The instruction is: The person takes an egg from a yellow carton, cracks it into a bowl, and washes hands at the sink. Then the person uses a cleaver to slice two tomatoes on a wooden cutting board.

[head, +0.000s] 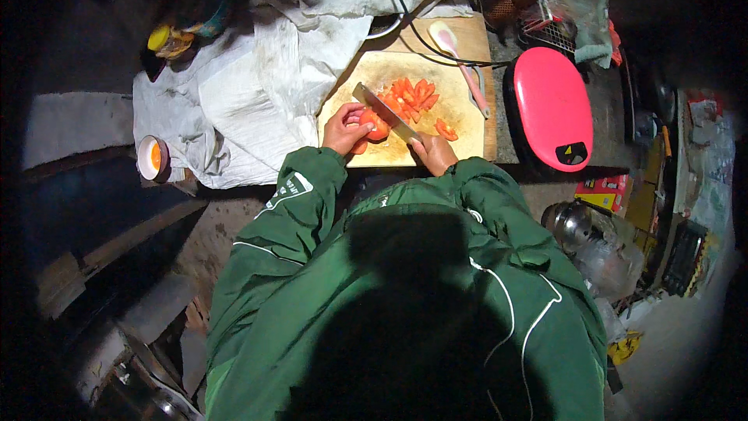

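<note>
My left hand (346, 130) grips a piece of red tomato (374, 125) at the left part of a wooden cutting board (383, 158). The handle of a kitchen knife (384, 112) is in my right hand (435, 153); its broad blade points up and left, close against the tomato's right side. Beyond the blade lies a heap of cut tomato pieces (416, 95). One separate tomato slice (446, 130) rests right of the knife. Another tomato piece (359, 147) lies below my left fingers, partly hidden.
A pink-lidded appliance (552, 108) stands right of the board. A pink-handled spatula (471, 85) lies at the board's upper right, near a black cable (409, 23). White cloth (257, 88) covers the left side, with a small bowl of orange contents (152, 157) at its edge.
</note>
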A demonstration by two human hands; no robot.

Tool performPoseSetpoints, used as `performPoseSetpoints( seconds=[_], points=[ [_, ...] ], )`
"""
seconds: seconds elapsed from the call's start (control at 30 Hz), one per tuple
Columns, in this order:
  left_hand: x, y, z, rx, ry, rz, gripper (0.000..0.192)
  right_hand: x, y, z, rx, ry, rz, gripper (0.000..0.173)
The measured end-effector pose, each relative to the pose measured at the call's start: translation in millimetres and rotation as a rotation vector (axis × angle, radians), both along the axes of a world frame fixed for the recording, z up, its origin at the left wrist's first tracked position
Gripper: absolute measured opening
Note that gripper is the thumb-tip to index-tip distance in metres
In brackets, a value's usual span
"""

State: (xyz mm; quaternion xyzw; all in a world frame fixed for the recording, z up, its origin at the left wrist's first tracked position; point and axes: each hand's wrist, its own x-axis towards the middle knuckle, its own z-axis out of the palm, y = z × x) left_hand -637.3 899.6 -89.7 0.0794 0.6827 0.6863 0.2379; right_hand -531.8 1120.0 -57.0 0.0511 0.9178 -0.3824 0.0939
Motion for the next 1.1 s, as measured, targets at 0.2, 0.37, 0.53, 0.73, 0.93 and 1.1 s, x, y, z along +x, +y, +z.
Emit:
performPoseSetpoints(
  seconds=[0.2, 0.37, 0.53, 0.73, 0.93, 1.1],
  points=[
    [10.4, 8.6, -5.1, 0.161, 0.048, 0.166, 0.042, 8.8, 5.2, 14.9, -0.069, 0.087, -0.074, 0.028],
    [17.0, 20.6, -7.4, 0.102, 0.162, 0.217, 0.042, 20.5, 13.2, 50.6, 0.057, 0.023, -0.021, 0.023],
    [16.5, 19.3, -2.5, 0.060, 0.086, 0.219, 0.041, 34.9, 13.4, 81.1, 0.070, -0.043, -0.043, 0.017],
    [12.4, 12.2, -2.5, 0.088, 0.015, 0.167, 0.040, 36.5, 15.7, 83.9, 0.046, -0.070, -0.060, 0.021],
    [8.5, 13.2, -3.1, 0.062, 0.043, 0.137, 0.039, 33.9, 15.7, 81.4, 0.017, -0.116, -0.018, 0.019],
    [7.8, 12.8, 0.4, 0.036, 0.108, 0.121, 0.037, 26.2, 11.4, 66.8, 0.121, -0.138, 0.013, 0.021]
  ],
)
